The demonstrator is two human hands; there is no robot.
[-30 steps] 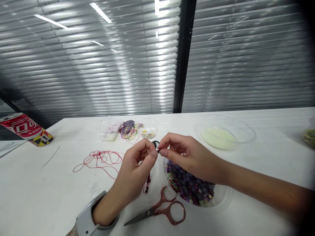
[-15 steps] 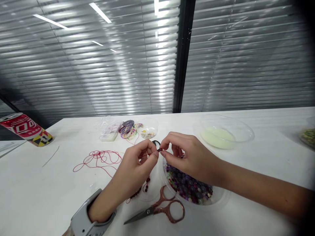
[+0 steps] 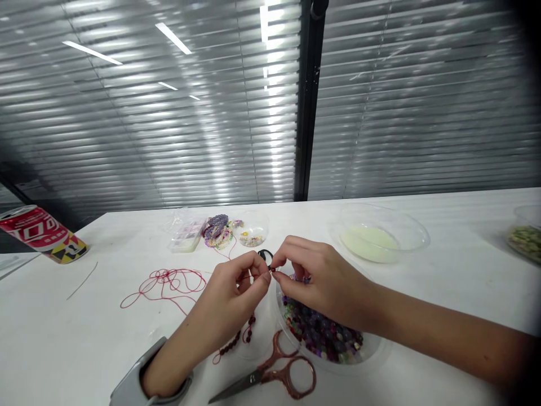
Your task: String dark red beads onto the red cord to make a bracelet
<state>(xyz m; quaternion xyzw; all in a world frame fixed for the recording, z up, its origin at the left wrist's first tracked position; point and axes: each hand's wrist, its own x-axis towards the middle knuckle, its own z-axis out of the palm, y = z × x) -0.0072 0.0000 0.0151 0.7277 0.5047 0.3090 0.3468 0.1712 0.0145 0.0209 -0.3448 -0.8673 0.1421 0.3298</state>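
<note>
We look down at a white table (image 3: 84,332), where our left hand (image 3: 230,299) and right hand (image 3: 325,282) meet at the centre of the view, both closed in tight pinches. The left thumb and fingertips grip a thin red cord (image 3: 251,276), and the right thumb and fingertips close on a small dark bead (image 3: 273,270) at that cord, so the two pinches almost touch. Just beyond the grip sits a small black loop (image 3: 265,256); we cannot tell what it is. Below the grip, a short strand of dark red beads (image 3: 240,340) lies under the left hand. Below the right hand, a clear round dish (image 3: 376,352) holds a heap of purple and multicoloured beads (image 3: 321,332). Rose-gold scissors (image 3: 279,375) lie nearer us, blades pointing left. Left of the grip is a loose tangle of red cord (image 3: 164,285), and farther left a red drink can (image 3: 42,234) lies on its side. Beyond the grip are a plastic bead box (image 3: 188,235), beaded bracelets (image 3: 217,232) and a small clear dish (image 3: 252,230). To the right is a clear bowl (image 3: 374,239) with pale green in it. A grey band (image 3: 135,386) circles the left wrist.
</note>
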